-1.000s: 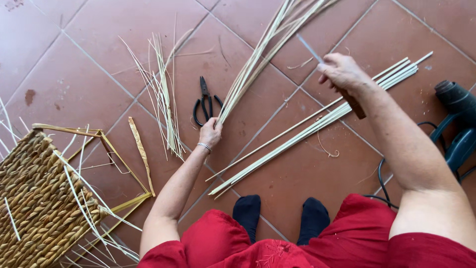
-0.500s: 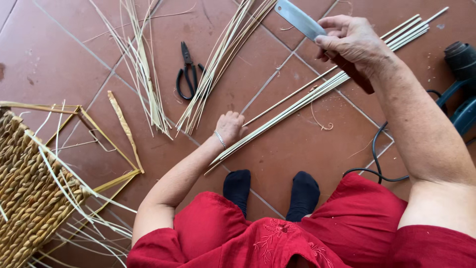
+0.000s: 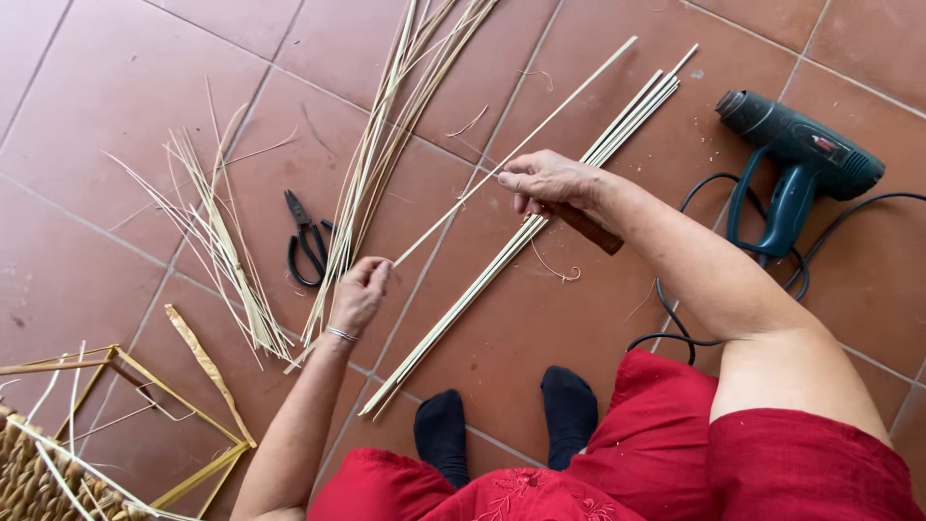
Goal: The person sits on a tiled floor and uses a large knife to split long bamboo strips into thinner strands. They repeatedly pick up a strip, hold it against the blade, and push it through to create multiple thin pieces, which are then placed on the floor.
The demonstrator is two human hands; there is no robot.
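A floor of reddish-brown terracotta tiles fills the view, strewn with weaving stuff. The left hand pinches the near end of a single pale cane, its grip closed on it; the cane runs up and away to the right, above the floor. The right hand meets that cane midway, fingers curled shut around a brown wooden handle that juts from under the palm; the blade is hidden. Beneath the hands lies a bundle of straight canes, slanting the same way. Black scissors rest just left of the left hand, between a fan of thin straw and a long sheaf of reeds. A dark green heat gun lies at right, a woven basket frame at bottom left.
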